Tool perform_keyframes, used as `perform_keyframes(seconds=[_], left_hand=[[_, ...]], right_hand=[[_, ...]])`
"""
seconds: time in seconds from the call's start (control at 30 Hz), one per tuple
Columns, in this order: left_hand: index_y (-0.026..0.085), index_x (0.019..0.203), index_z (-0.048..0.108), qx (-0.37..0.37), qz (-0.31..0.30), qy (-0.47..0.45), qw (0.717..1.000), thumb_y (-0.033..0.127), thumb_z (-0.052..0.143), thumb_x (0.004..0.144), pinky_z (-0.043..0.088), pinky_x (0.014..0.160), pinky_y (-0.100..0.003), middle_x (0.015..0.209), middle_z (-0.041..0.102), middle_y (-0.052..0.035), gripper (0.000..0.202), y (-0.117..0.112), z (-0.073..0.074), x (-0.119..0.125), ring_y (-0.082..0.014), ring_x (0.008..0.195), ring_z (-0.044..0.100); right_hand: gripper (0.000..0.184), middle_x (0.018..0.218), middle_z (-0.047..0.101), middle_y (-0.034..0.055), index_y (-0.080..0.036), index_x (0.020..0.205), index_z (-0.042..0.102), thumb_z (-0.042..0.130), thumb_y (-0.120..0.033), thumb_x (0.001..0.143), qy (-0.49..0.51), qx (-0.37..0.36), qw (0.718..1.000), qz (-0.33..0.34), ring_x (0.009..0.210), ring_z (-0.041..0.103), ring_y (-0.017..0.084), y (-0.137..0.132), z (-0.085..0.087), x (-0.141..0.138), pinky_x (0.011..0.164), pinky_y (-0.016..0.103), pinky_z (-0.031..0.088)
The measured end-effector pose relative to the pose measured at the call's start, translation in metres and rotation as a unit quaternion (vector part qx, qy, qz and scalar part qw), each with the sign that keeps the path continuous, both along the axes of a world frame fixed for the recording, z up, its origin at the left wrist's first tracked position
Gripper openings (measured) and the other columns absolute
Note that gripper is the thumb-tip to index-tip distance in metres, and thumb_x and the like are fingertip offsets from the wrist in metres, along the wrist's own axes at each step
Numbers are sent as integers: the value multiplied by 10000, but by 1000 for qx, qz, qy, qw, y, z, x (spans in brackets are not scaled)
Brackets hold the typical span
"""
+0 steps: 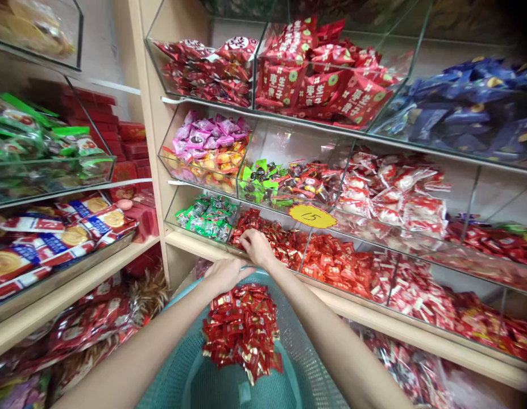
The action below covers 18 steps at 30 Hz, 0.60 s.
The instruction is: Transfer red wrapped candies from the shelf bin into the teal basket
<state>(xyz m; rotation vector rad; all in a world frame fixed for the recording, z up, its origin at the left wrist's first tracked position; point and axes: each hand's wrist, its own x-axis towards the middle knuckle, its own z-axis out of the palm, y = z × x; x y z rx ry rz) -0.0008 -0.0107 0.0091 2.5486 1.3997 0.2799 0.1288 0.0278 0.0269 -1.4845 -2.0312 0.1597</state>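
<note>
A teal plastic mesh basket [308,341] hangs below the shelf, with a pile of red and gold wrapped candies [244,329] inside it. Its far rim is gripped by my left hand [227,274], the fingers closed over the edge. My right hand [258,248] reaches past the rim to the lowest clear bin, at the dark red wrapped candies [282,236]. Its fingers are curled together at the left part of that heap; what they hold, if anything, is hidden.
Clear bins of wrapped sweets rise in tiers, including green candies [207,216] and orange-red candies [335,261]. A yellow price tag [312,216] hangs just above my right hand. A wooden shelf edge [374,318] runs behind the basket. Biscuit packs [71,233] lie at left.
</note>
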Motion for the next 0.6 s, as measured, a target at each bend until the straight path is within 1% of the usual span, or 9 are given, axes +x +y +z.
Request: perform_keyframes(seconds=[0.07, 0.17, 0.23, 0.27, 0.33, 0.43, 0.5, 0.6], left_hand=[[290, 1068, 617, -4, 2, -5, 1000, 592, 274, 839, 453, 780, -379, 988, 668, -78, 511, 0, -1, 0, -288, 932, 611], [255, 1027, 638, 3, 7, -1, 1000, 616, 255, 832, 443, 788, -385, 971, 668, -96, 561, 1, -3, 1, -292, 928, 609], [241, 1007, 644, 8, 7, 3, 1000, 630, 239, 827, 446, 770, -387, 950, 670, -104, 590, 2, -4, 1, -298, 910, 613], [238, 992, 647, 10, 7, 5, 1000, 635, 230, 826, 448, 757, -384, 938, 672, -104, 599, 2, -5, 2, -298, 899, 616], [237, 953, 653, 16, 1, 4, 1000, 640, 212, 827, 452, 735, -373, 921, 675, -99, 610, 2, -5, 2, -295, 886, 620], [237, 929, 654, 22, -5, 3, 1000, 642, 191, 828, 452, 726, -366, 912, 677, -91, 624, 2, -5, 2, -289, 874, 623], [246, 957, 648, 20, -6, 4, 1000, 643, 193, 827, 452, 723, -368, 912, 676, -87, 618, 2, -5, 1, -288, 863, 625], [260, 998, 639, 16, -8, 3, 1000, 642, 203, 826, 452, 726, -368, 929, 672, -85, 604, 2, -5, 2, -286, 873, 620]], right_hand=[[172, 808, 615, 27, -176, 757, 593, 441, -212, 827, 28, 12, 1000, -6, 740, 541, 130, -5, 1, 8, 686, 225, 377], [217, 719, 605, 9, -167, 756, 575, 402, -260, 849, 72, 26, 997, -12, 656, 535, 120, -16, 3, 20, 638, 223, 394], [228, 667, 590, 1, -165, 746, 567, 418, -308, 842, 145, 27, 989, -7, 608, 533, 120, -25, 3, 28, 597, 228, 406], [225, 655, 586, 0, -166, 743, 564, 442, -335, 829, 194, 20, 981, -1, 599, 538, 123, -29, 3, 31, 579, 231, 414], [231, 654, 587, 0, -167, 754, 558, 501, -389, 790, 305, -10, 952, 9, 599, 560, 130, -37, 2, 38, 546, 235, 433], [294, 661, 599, -1, -165, 783, 549, 586, -449, 718, 439, -64, 896, 4, 609, 596, 134, -48, 0, 48, 539, 241, 472], [328, 652, 606, -6, -159, 786, 555, 642, -453, 669, 499, -86, 862, -8, 616, 614, 130, -53, -2, 54, 559, 241, 493], [325, 639, 613, -8, -152, 780, 569, 689, -418, 638, 550, -105, 828, -28, 639, 637, 131, -57, -5, 61, 575, 229, 511]])
